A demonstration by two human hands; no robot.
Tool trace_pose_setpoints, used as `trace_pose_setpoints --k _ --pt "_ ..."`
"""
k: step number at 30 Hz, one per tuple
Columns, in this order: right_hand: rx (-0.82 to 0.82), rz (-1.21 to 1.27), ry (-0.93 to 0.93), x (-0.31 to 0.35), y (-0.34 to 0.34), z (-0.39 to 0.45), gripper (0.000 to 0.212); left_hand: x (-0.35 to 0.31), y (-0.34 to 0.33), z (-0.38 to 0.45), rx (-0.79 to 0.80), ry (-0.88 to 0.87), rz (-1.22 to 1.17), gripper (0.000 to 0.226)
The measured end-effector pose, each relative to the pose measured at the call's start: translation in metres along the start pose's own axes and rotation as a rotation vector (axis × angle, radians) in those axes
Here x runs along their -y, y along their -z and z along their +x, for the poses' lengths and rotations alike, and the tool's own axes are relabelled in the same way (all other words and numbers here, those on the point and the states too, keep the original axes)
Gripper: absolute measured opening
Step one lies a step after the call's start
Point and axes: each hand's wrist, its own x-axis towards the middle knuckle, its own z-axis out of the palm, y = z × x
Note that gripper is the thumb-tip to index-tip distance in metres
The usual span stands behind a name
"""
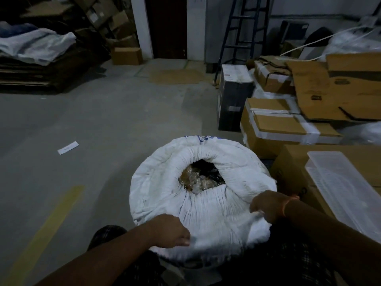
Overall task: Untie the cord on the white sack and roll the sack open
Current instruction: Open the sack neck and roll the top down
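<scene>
Sack: the white sack (206,203) stands on the grey floor (92,131) right in front of you, its mouth facing up and already gaping.
Step in hand: rolling the rim down; no cord shows around the neck, so you look to be past the untying.
Left hand: your left hand (171,232) is clenched on the near rim of the sack, fingers curled into the cloth.
Right hand: your right hand (268,205) grips the rim on the sack's right side, pinching a fold, with an orange band (288,204) at the wrist.
Rim so far: a thick white roll already rings the opening, fuller on the far side of the sack than on your side.
Contents: through the opening you can see crinkled clear wrapping (198,180) over something brownish, and something dark behind it.
Next move: you will likely need to turn the near cloth outward and down, both hands working evenly, then shift your grip round the sack so the roll sits level.
Cord: not visible anywhere near the sack; it may lie under the folds or outside the frame.
Hard to make out: the light is dim, and the near bottom of the sack is hidden by your arms and checked clothing (288,265).
Beside the sack: cardboard boxes (278,124) stand just to its right, a clear plastic lid (340,188) on the nearest.
</scene>
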Motion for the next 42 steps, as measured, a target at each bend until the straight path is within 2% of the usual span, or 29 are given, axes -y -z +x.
trace_pose_setpoints --k 1,3,6,7,9,11,13,16,17,18,20,23,25,28,29,32,34,36,38,40,42 --pt "-0.068 0.156 0.005 -0.001 0.005 -0.004 0.056 0.004 0.004 0.001 -0.033 0.013 -0.067 0.050" --pt "-0.288 0.436 0.014 -0.002 0.018 -0.009 0.048 0.010 0.020 0.001 -0.243 0.028 -0.197 0.062" --pt "-0.768 0.722 -0.035 -0.007 0.034 -0.004 0.031 0.030 0.041 0.005 -0.647 0.158 -0.417 0.039" --pt "-0.866 0.784 -0.067 -0.012 0.039 0.001 0.027 0.040 0.047 0.009 -0.782 0.228 -0.492 0.033" --pt "-0.907 0.823 -0.132 -0.022 0.047 0.014 0.019 0.066 0.055 0.021 -1.011 0.381 -0.595 0.023" --pt "-0.871 0.789 -0.154 -0.036 0.049 0.032 0.014 0.094 0.062 0.031 -1.103 0.527 -0.725 0.020" --pt "-0.868 0.724 -0.161 -0.049 0.049 0.052 0.012 0.129 0.057 0.041 -1.045 0.642 -0.897 0.025" --pt "-0.856 0.744 -0.235 -0.064 0.048 0.079 0.013 0.171 0.034 0.048 -0.792 0.773 -1.125 0.029" --pt "-0.833 0.779 -0.265 -0.070 0.048 0.088 0.011 0.179 0.027 0.050 -0.711 0.799 -1.175 0.037" --pt "-0.810 0.812 -0.286 -0.081 0.043 0.100 0.010 0.184 0.023 0.053 -0.629 0.795 -1.233 0.043" --pt "-0.739 0.882 -0.296 -0.097 0.037 0.119 0.017 0.183 0.030 0.060 -0.524 0.739 -1.330 0.040" --pt "-0.617 0.959 -0.236 -0.091 0.056 0.116 0.020 0.188 0.044 0.068 -0.488 0.613 -1.375 0.031" --pt "-0.539 0.903 -0.174 -0.089 0.070 0.112 0.034 0.197 0.051 0.071 -0.454 0.504 -1.399 0.033" --pt "-0.494 0.771 -0.121 -0.096 0.080 0.115 0.043 0.208 0.060 0.075 -0.403 0.398 -1.275 0.034" --pt "-0.504 0.719 -0.128 -0.098 0.081 0.117 0.044 0.211 0.062 0.078 -0.455 0.415 -1.204 0.034" --pt "-0.575 0.519 -0.256 -0.102 0.087 0.131 0.055 0.224 0.062 0.089 -0.732 0.658 -0.725 0.042" --pt "-0.605 0.332 -0.442 -0.102 0.092 0.139 0.066 0.224 0.065 0.093 -0.813 0.852 -0.420 0.049" --pt "-0.631 0.162 -0.593 -0.099 0.094 0.145 0.071 0.216 0.067 0.100 -0.790 1.038 -0.294 0.054" --pt "-0.657 0.073 -0.658 -0.093 0.091 0.150 0.072 0.212 0.060 0.107 -0.716 1.060 -0.198 0.052" --pt "-0.598 0.045 -0.685 -0.090 0.086 0.158 0.065 0.214 0.050 0.113 -0.551 1.049 -0.123 0.048" --pt "-0.459 0.109 -0.699 -0.091 0.082 0.166 0.059 0.217 0.043 0.116 -0.349 1.061 -0.115 0.036"
